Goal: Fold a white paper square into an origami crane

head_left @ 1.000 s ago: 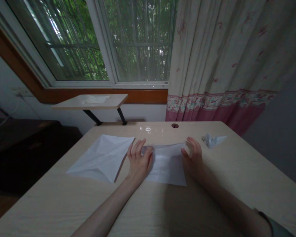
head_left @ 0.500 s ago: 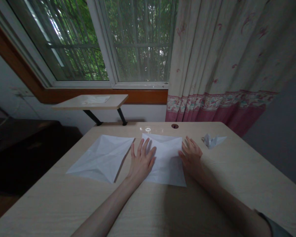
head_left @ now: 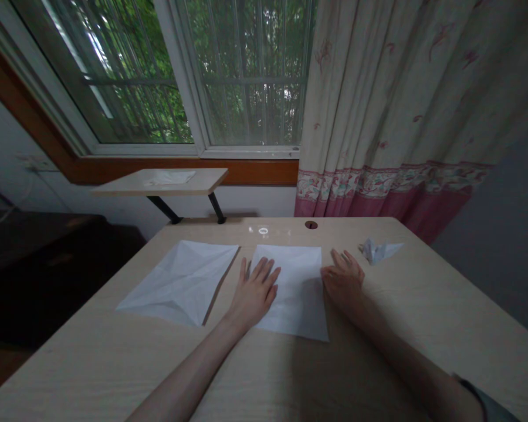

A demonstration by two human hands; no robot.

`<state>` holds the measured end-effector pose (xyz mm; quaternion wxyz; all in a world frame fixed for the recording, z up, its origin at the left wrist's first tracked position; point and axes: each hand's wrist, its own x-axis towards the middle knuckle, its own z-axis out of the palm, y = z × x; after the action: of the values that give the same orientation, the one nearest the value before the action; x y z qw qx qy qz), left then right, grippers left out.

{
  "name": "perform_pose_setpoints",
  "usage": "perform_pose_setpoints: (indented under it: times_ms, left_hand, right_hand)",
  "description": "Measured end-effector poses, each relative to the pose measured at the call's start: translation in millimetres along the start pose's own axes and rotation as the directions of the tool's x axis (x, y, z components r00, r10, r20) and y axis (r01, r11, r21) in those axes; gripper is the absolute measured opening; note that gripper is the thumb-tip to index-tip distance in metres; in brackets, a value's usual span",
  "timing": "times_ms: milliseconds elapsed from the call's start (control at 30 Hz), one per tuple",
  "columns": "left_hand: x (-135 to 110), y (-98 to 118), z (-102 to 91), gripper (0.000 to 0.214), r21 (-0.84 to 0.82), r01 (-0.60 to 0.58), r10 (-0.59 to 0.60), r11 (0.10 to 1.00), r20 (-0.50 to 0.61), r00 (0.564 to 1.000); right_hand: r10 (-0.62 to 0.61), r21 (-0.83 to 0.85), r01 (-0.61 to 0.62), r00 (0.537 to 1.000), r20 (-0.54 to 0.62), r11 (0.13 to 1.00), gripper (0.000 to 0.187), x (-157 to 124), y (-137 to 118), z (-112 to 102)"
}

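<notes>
A white sheet of paper (head_left: 297, 299) with faint creases lies flat in front of me on the table. My left hand (head_left: 256, 296) rests palm down over its left side, fingers spread. At its right edge is my right hand (head_left: 344, 278), thumb and forefinger closed together on the paper's edge while the other fingers stretch out above the table. Left of my hands lies a second white sheet (head_left: 180, 284), turned askew and marked with crossing folds, its right corner slightly raised. To the right sits a small folded paper crane (head_left: 378, 251).
The pale wooden table (head_left: 246, 375) runs back to a wall below a window (head_left: 250, 76). A raised shelf (head_left: 127, 185) at the back left carries another white paper (head_left: 171, 177). A floral curtain (head_left: 378, 117) hangs at the back right. Near the back edge is a round cable hole (head_left: 311, 225).
The middle sheet has slid slightly toward me and its far edge now lies straighter. Both hands have come a little nearer, and my right thumb and forefinger have closed at its edge.
</notes>
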<state>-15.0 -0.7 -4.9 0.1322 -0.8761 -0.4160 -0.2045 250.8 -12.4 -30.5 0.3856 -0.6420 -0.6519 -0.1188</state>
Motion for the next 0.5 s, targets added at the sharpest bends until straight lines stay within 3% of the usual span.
perform_pose_setpoints:
  times_ms: [133,300,500]
  left_hand:
    - [-2.9,-2.1,6.9,0.038,-0.025,0.045,-0.044,0.999,0.069,0.997]
    - [-3.2,0.2,6.6,0.040,-0.059,0.111,-0.103,0.992,0.126,0.987]
    - [-3.4,2.0,6.3,0.039,-0.048,0.123,-0.118,0.991,0.091,0.989]
  right_hand:
    - [-0.020,0.004,0.021,0.999,-0.030,1.000,0.027,0.1,1.7,0.1]
    - [-0.054,0.008,0.054,0.998,0.021,0.999,0.022,-1.6,-2.1,-1.6]
    - [-0.051,0.051,0.051,0.999,0.013,0.997,0.012,-2.1,-5.6,-7.0]
